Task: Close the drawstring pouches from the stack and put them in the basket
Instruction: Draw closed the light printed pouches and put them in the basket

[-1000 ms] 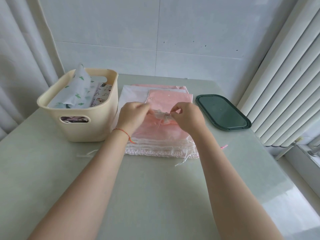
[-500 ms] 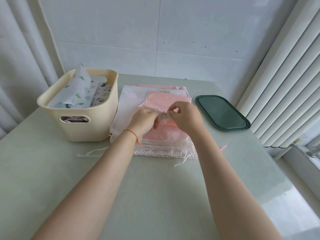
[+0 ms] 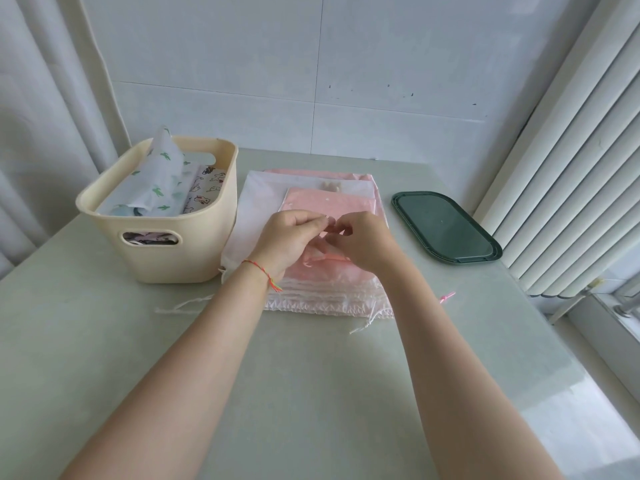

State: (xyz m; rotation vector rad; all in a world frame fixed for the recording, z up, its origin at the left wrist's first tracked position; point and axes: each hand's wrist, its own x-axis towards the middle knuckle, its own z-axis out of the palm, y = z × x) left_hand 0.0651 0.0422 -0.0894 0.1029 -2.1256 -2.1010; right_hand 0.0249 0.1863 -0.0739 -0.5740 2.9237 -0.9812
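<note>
Left of frame: a cream plastic basket (image 3: 166, 251) with rounded corners and a handle slot stands near the left edge of the pale green tabletop (image 3: 311, 393), holding a cactus-print pouch (image 3: 156, 188) and an animal-print pouch (image 3: 206, 190). Open tabletop runs from the basket's base down to the lower edge of the frame, crossed only by the two forearms.

Centre: the stack of pouches (image 3: 329, 296) lies flat just beside the basket, white and pink layers with gathered, crinkled hems facing the lower frame; loose white cords trail onto the tabletop at either side. The pink pouch (image 3: 322, 206) lies uppermost, thin and smooth. The left hand (image 3: 287, 237), a red thread at its wrist, and the right hand (image 3: 363, 244) meet over it, each grip pinching the pink drawstring (image 3: 325, 256), fingers curled.

Right of frame: a dark green tray (image 3: 446, 226), oblong with rounded corners, sits well apart from the stack, close to the tabletop's right edge beside ribbed white blinds (image 3: 571, 168)
</note>
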